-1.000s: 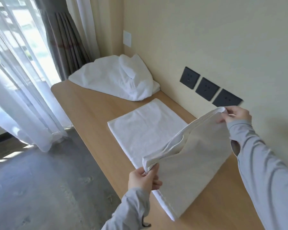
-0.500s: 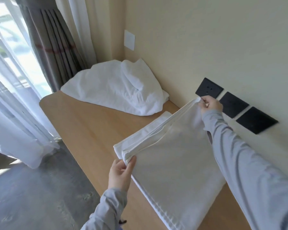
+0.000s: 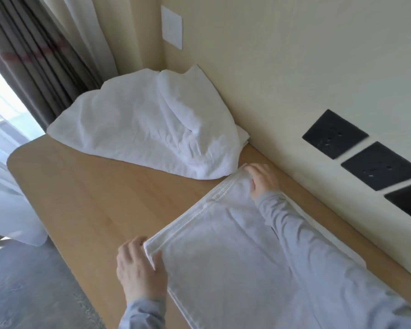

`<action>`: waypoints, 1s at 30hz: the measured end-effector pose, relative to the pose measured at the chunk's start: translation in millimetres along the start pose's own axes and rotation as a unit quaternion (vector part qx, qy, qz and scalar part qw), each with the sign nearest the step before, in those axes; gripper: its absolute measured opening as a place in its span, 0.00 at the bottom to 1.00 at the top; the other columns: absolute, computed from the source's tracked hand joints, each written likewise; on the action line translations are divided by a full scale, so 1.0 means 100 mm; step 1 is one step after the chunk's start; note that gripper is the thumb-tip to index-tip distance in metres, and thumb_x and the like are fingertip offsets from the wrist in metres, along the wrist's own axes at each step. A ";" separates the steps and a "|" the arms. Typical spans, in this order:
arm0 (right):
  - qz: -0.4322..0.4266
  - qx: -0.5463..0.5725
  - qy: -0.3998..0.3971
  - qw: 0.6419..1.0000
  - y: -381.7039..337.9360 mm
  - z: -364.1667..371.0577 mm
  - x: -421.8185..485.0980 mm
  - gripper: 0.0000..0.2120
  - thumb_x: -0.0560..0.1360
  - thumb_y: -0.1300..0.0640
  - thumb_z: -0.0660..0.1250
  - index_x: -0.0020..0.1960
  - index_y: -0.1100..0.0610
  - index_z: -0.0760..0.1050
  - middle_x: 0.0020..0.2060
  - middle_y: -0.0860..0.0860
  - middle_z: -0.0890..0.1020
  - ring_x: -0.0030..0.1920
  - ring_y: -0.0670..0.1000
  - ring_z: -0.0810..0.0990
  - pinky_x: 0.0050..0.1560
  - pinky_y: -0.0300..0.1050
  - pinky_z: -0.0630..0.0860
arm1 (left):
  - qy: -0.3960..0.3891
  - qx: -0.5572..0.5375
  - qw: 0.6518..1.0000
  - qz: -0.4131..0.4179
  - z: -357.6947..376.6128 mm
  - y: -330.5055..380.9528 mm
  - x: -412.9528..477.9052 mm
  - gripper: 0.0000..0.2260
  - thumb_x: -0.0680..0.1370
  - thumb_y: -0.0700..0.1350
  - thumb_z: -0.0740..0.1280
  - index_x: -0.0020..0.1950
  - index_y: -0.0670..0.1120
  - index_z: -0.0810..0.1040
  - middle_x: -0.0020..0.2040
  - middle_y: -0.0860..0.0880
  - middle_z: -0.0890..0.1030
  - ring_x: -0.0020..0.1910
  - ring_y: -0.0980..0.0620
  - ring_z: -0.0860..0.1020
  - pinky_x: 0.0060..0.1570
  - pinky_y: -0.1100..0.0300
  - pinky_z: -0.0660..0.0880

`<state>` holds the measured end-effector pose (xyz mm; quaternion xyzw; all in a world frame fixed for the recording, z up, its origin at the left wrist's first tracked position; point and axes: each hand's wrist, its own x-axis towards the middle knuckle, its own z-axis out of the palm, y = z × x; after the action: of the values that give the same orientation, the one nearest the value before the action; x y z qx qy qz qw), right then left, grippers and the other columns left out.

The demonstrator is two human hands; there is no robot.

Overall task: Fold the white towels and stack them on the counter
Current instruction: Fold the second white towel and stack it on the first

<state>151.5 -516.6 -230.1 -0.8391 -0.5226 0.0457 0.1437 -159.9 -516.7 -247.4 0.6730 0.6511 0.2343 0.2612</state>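
Note:
A folded white towel (image 3: 226,252) lies flat on the wooden counter (image 3: 93,198), its layered edge running from the near left corner to the far corner by the wall. My left hand (image 3: 140,269) pinches the near corner of that edge with thumb on top. My right hand (image 3: 261,179) grips the far corner, fingers curled over the edge. A loose heap of unfolded white towels (image 3: 150,129) sits at the back of the counter against the wall.
Three black wall sockets (image 3: 335,134) line the wall to the right, with a white switch plate (image 3: 171,29) higher up. Grey and sheer curtains (image 3: 33,55) hang at the left past the counter's rounded end. Grey floor (image 3: 29,288) lies below.
Both hands carried the raised half of the towel away from me and laid it down over the other half. The towel now lies flat and folded, both corners still held.

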 end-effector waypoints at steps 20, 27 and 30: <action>-0.115 -0.193 -0.019 0.974 -0.30 -0.08 0.03 0.15 0.56 0.69 0.76 0.36 0.55 0.75 0.31 0.47 0.80 0.38 0.51 0.80 0.44 0.47 0.73 | -0.262 0.020 0.949 0.176 -0.01 0.01 0.64 0.18 0.76 0.47 0.68 0.33 0.52 0.60 0.27 0.55 0.65 0.30 0.57 0.63 0.29 0.64 0.60; 0.096 -0.080 0.042 0.991 -0.38 0.21 -0.06 0.18 0.65 0.61 0.75 0.54 0.60 0.78 0.57 0.55 0.79 0.63 0.55 0.75 0.59 0.56 0.67 | -0.270 0.014 0.951 0.150 0.00 0.01 0.67 0.16 0.73 0.43 0.71 0.34 0.49 0.65 0.31 0.54 0.68 0.35 0.49 0.67 0.35 0.59 0.63; 0.238 0.017 0.048 0.970 -0.44 0.23 -0.08 0.21 0.76 0.63 0.62 0.69 0.62 0.67 0.68 0.57 0.70 0.70 0.55 0.66 0.67 0.52 0.63 | -0.189 0.029 0.959 0.209 -0.02 -0.01 0.62 0.06 0.71 0.33 0.67 0.46 0.41 0.75 0.41 0.45 0.76 0.40 0.42 0.75 0.39 0.54 0.72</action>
<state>104.6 -500.6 -240.2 -0.9379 -0.2996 0.0471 0.1684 -159.2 -455.0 -247.9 0.8333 0.4416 0.1331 0.3047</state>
